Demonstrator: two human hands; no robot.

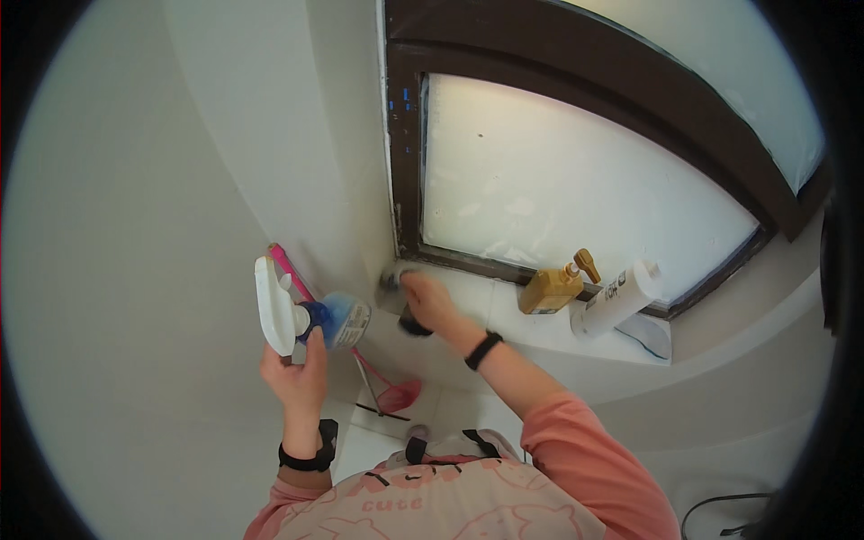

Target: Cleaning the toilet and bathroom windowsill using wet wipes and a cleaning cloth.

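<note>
My left hand is closed round the neck of a spray bottle, which has a white trigger head, a blue collar and a clear-blue body with a pale label. It is held up at the left, in front of the wall. Over at the left corner of the window sill, my right hand is closed and slightly smeared by motion. A blurred grey-and-black thing shows at its fingers. Below the palm a dark patch hangs by the sill's edge; I cannot tell whether both belong together.
On the sill stand a golden pump bottle, a white cylindrical bottle leaning right, and a clear bluish item. The brown window frame rises behind. Down in the corner are a pink-handled pole and a pink dustpan-like piece.
</note>
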